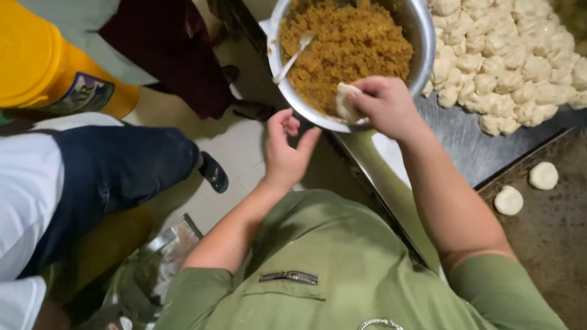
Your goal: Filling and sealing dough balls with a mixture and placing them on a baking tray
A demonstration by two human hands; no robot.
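The right hand [384,104] is closed around a flattened pale disc of dough [346,101], pinching it between thumb and fingers at the near rim of a round shiny metal bowl [422,43]. The dough sits at the fingertip end of that hand, just over the bowl's edge. The bowl is filled with crumbly golden-brown filling [348,46], and a white plastic spoon [292,58] lies stuck in it on the left side.

The left hand [284,153] is open and empty, palm turned up and fingers loosely curled, just below the bowl and near the dough but not touching either.

On the steel desk [458,140], right of the bowl, lies a heap of pale dough lumps [507,61]. Two round dough balls [526,186] rest on a dark tray [550,238] nearer the person. A yellow plastic bucket [43,61] stands on the floor to the left, beside another person's leg in dark trousers [116,168].
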